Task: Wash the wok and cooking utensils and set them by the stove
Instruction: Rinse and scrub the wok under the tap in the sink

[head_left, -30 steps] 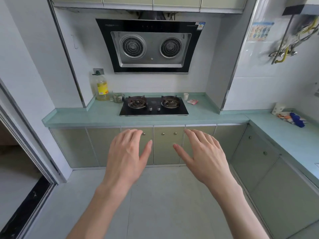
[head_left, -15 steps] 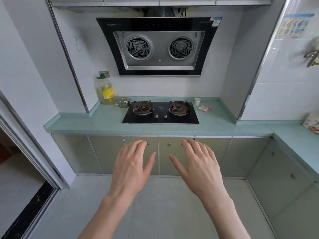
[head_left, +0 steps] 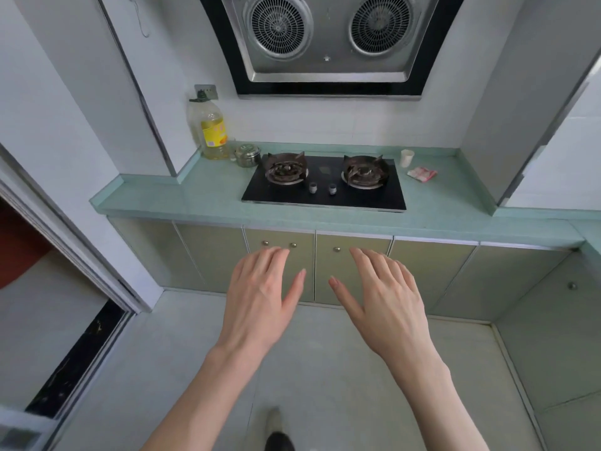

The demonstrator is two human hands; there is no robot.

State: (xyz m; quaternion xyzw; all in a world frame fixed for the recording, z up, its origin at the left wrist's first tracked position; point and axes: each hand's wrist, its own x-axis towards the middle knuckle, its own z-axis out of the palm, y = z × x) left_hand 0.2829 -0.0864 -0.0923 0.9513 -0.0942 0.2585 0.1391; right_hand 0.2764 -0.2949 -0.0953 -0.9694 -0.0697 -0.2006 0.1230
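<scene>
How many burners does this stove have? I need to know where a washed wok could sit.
2: left burner and right burner on the black stove, both bare.

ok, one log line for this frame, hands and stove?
left hand: open, empty | right hand: open, empty | stove: both burners bare | wok: not visible

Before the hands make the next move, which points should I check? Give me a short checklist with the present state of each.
1. Left hand empty: ok.
2. Right hand empty: ok.
3. Wok in view: not ok, none seen.
4. Burners on stove bare: ok.
5. Counter left of stove free for utensils: ok; oil bottle and tin stand at the back.
6. Burners off: cannot tell.
</scene>
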